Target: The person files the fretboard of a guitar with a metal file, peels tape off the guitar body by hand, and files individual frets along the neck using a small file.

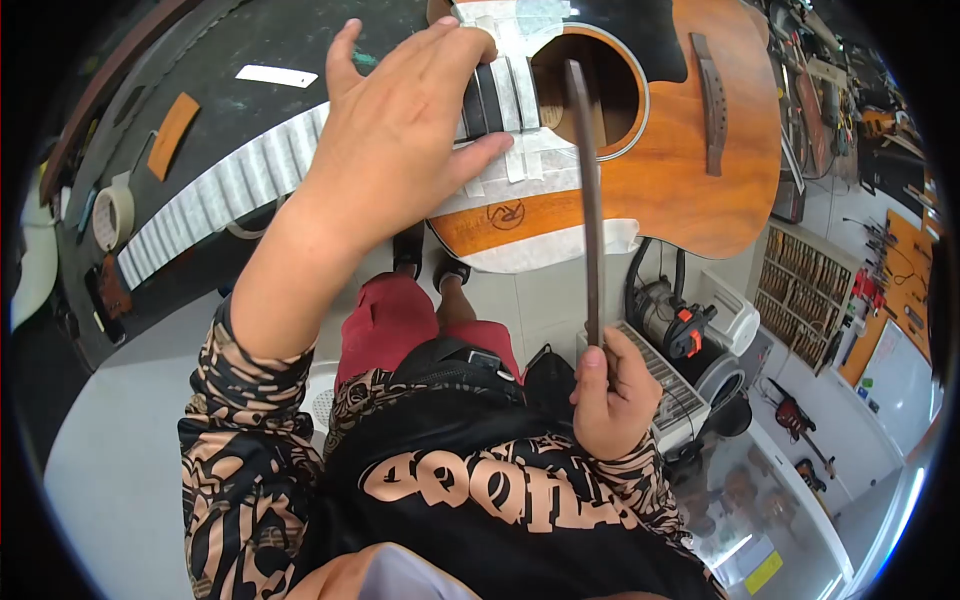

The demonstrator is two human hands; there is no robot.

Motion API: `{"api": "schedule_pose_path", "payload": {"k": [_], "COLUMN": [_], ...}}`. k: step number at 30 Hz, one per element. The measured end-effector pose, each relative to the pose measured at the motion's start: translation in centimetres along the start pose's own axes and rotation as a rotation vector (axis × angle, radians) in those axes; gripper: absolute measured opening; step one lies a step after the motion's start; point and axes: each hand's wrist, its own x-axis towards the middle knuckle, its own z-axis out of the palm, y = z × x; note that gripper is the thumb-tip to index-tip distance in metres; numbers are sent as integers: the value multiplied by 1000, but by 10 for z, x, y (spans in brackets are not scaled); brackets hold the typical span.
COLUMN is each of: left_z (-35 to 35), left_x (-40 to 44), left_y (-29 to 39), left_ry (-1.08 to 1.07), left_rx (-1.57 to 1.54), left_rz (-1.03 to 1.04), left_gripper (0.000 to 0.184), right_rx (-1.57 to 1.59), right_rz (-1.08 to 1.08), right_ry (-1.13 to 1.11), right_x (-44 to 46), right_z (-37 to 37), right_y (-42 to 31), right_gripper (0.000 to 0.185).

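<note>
An acoustic guitar (690, 205) lies across the bench, its soundhole (630, 95) near the middle of the view. White masking tape covers the top around the fretboard end (485, 100) and much of the neck (215, 195). My left hand (400, 125) rests over the fretboard beside the soundhole, fingers spread, with thumb and index finger touching down near its opposite edges. My right hand (615, 395) is closed round the near end of a long narrow file (588, 200). The file points away from me, and its far tip overlaps the soundhole in view; contact cannot be told.
On the dark bench (230, 35) are a white strip (277, 76), an orange-brown piece (173, 136) and a tape roll (113, 215). Below right stand a vacuum-like machine (665, 315) and a slotted grey unit (665, 385). A tool rack (805, 290) and hung guitars line the right wall.
</note>
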Motion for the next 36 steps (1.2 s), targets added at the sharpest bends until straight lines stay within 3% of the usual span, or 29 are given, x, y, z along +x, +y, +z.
{"api": "schedule_pose_path", "payload": {"k": [4, 5, 8, 12, 15, 21, 25, 31, 36], "left_z": [-6, -8, -13, -8, 8, 26, 33, 54, 67], "left_x": [-2, -5, -19, -59, -79, -55, -45, -61, -68], "left_y": [15, 18, 29, 50, 58, 58, 41, 10, -3], "left_ry": [-29, -34, 38, 87, 64, 199, 304, 353, 411], "left_rx": [62, 53, 89, -185, -333, -294, -267, -125, -135], "left_rz": [17, 17, 15, 294, 419, 587, 595, 574, 628], "left_gripper": [56, 56, 46, 18, 14, 12, 19, 53, 52], "right_rx": [-104, -77, -136, -177, -219, -405, -412, -530, -562], "right_rz": [-14, -132, -210, -251, -249, -318, -411, -407, -440], "right_ry": [-17, 15, 3, -5, -12, 17, 16, 37, 71], "right_x": [5, 4, 6, 3, 1, -10, 7, 54, 16], "right_z": [7, 12, 12, 12, 13, 19, 27, 40, 33], "right_y": [-13, -6, -7, -3, -1, 1, 1, -37, -7], "right_gripper": [34, 39, 42, 45, 47, 49, 49, 55, 57]}}
